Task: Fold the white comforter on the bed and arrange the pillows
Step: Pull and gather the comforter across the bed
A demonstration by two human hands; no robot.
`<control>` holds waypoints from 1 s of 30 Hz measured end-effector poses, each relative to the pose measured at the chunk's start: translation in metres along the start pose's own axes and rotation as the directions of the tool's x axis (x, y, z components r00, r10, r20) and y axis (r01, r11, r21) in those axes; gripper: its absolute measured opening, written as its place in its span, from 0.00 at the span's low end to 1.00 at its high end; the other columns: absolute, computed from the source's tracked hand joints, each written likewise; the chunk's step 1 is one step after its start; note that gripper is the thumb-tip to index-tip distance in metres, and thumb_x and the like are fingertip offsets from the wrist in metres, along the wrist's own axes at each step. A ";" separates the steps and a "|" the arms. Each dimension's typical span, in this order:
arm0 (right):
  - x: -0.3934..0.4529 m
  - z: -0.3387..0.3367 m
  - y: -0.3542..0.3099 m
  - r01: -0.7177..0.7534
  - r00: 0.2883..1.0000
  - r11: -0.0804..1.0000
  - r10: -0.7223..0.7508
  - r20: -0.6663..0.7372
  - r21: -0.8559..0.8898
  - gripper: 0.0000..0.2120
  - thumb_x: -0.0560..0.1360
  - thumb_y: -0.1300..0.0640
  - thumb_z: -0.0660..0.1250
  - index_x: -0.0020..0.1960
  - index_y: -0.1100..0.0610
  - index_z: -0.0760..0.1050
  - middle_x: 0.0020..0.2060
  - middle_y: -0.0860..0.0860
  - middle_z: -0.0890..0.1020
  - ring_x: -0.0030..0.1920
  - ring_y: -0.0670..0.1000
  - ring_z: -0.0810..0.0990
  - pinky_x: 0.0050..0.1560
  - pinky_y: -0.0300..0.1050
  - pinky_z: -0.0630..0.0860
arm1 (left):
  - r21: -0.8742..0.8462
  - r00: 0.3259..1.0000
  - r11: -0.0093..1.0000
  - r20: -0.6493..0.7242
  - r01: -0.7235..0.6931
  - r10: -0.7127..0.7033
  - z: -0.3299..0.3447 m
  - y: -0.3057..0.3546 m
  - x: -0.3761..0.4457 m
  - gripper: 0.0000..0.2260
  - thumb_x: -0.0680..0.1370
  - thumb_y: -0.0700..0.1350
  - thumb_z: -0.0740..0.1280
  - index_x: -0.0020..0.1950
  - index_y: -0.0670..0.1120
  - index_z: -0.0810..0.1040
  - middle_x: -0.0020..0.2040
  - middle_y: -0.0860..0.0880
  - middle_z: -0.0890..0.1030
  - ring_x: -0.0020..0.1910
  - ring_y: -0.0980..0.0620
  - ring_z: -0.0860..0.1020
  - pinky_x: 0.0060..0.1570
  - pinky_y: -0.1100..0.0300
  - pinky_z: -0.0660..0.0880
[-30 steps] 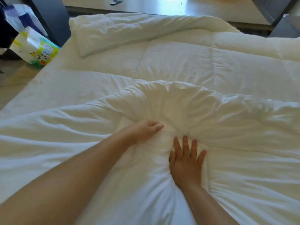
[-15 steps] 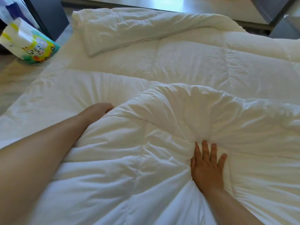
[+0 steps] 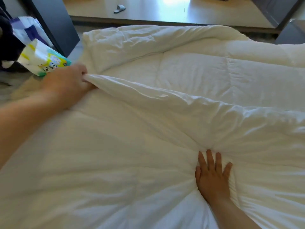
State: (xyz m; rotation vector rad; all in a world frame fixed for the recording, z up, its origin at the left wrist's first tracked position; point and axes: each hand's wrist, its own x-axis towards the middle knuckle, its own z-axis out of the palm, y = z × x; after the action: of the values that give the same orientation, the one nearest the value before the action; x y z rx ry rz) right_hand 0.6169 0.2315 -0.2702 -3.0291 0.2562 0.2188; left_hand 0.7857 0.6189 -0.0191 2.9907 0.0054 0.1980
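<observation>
The white comforter point(image 3: 189, 75) covers the whole bed, with its far edge rolled back into a thick fold along the top. A raised ridge of fabric runs from the left side toward the lower right. My left hand point(image 3: 69, 80) is shut on the left end of that ridge, near the bed's left edge. My right hand point(image 3: 212, 174) lies flat with fingers spread, pressing the comforter down where creases gather. No pillow shows in this view.
A colourful printed pack point(image 3: 44, 61) sits off the bed's left edge, beside a dark cabinet point(image 3: 54, 23) and a white and blue bag point(image 3: 28, 32). A grey slipper point(image 3: 119, 9) lies on the wooden floor beyond the bed. Dark furniture point(image 3: 292, 32) stands at the far right.
My left hand has swept from the middle of the bed out to the left, dragging a fold of comforter with it. My right hand has stayed pressed flat in place.
</observation>
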 end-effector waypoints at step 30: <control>0.083 -0.117 -0.133 0.385 0.867 0.909 -0.297 -0.399 0.160 0.32 0.78 0.36 0.47 0.78 0.49 0.54 0.79 0.52 0.50 0.78 0.58 0.43 0.72 0.66 0.36 | 0.427 0.969 0.894 0.132 0.133 -0.208 0.242 -0.036 -0.003 0.33 0.80 0.62 0.41 0.81 0.47 0.47 0.82 0.45 0.46 0.79 0.38 0.42 0.60 0.46 0.17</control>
State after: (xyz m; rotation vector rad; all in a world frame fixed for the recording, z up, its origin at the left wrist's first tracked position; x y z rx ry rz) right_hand 0.7372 0.3367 -0.1571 -2.7865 -0.2253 -0.3840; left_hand 0.8149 0.6199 -0.2618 3.3952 0.3341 -0.1032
